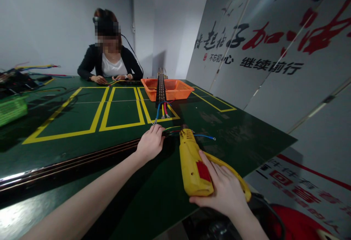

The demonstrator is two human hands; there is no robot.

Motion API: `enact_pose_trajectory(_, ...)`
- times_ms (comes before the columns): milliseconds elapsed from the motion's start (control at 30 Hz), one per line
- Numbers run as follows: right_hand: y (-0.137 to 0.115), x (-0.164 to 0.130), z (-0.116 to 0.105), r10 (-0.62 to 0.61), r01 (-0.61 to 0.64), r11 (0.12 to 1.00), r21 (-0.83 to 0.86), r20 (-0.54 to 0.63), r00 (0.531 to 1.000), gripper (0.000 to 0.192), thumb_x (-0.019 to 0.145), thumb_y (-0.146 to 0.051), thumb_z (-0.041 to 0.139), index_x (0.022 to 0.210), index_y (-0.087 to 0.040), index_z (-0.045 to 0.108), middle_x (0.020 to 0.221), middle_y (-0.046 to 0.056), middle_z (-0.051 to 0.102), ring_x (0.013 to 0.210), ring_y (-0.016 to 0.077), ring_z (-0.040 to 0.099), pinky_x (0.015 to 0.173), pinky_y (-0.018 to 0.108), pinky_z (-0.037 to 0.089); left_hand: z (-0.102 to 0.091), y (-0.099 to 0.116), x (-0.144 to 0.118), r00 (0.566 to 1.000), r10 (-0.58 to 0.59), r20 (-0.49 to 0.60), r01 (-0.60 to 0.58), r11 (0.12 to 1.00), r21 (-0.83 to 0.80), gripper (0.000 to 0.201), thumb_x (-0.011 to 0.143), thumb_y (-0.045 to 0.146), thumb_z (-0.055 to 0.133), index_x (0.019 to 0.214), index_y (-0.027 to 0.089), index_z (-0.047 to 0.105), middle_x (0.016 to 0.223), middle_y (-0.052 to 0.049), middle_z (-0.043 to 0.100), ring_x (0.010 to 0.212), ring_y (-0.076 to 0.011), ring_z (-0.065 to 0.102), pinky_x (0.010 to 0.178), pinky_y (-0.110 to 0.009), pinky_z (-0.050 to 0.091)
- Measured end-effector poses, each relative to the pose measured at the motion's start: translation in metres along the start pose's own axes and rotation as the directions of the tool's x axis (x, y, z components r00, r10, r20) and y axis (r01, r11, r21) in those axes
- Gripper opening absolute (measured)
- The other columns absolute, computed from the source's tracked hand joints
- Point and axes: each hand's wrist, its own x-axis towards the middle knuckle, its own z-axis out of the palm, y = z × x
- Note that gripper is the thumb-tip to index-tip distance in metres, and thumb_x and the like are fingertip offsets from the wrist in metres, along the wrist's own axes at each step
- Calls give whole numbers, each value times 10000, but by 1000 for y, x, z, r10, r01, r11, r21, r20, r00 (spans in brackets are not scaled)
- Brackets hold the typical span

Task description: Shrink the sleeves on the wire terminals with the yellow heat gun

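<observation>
Right hand [223,185] wraps the handle of a yellow heat gun [189,167] near the worktop's [241,130] near right edge, nozzle at a few thin wires [204,135]. Beside it, the left hand [150,142] has its fingers drawn together at the wired end of a long dark strip [82,161]; whether they pinch it I cannot tell. The strip stretches toward the worktop's left edge. Farther out, a second wired strip [161,86] leans on an orange basket [179,94] toward the far edge, where a person [109,64] sits.
</observation>
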Motion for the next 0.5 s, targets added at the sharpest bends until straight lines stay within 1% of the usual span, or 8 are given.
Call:
enact_pose_trajectory(100, 5, 1, 0, 56, -56, 998, -10, 11, 998, 1245, 527, -739, 680, 1471, -139, 132, 1214, 102, 572, 959, 230, 600, 827, 355, 472, 1, -1, 0, 1000, 2, -9, -2, 1000, -4, 305, 932, 270, 350, 1182, 159, 486, 1184, -79, 507, 1124, -200, 465, 952, -320, 437)
enact_pose_trajectory(200, 8, 1, -1, 83, -82, 996, -22, 18, 996, 1251, 519, -734, 689, 1471, -142, 135, 1221, 109, 568, 989, 251, 598, 835, 371, 482, 2, -2, 1, 1000, 10, -20, -10, 1000, -2, 304, 931, 266, 357, 1181, 153, 487, 1174, -76, 511, 1110, -201, 471, 937, -324, 446)
enact_pose_trajectory(367, 13, 2, -1, 77, -76, 996, -35, 21, 997, 1245, 522, -726, 694, 1472, -146, 136, 1224, 106, 569, 985, 252, 607, 819, 362, 498, 3, -1, 0, 999, 14, -43, -13, 1000, 22, 287, 923, 251, 380, 1164, 147, 495, 1158, -74, 516, 1089, -201, 479, 894, -329, 469)
enact_pose_trajectory(500, 11, 2, -3, 77, -76, 996, -49, 9, 997, 1227, 519, -687, 721, 1466, -143, 161, 1237, 96, 562, 985, 249, 605, 827, 363, 497, 6, 1, -1, 997, 12, -73, -9, 999, 34, 275, 919, 256, 382, 1144, 150, 498, 1142, -76, 520, 1058, -200, 493, 855, -323, 480)
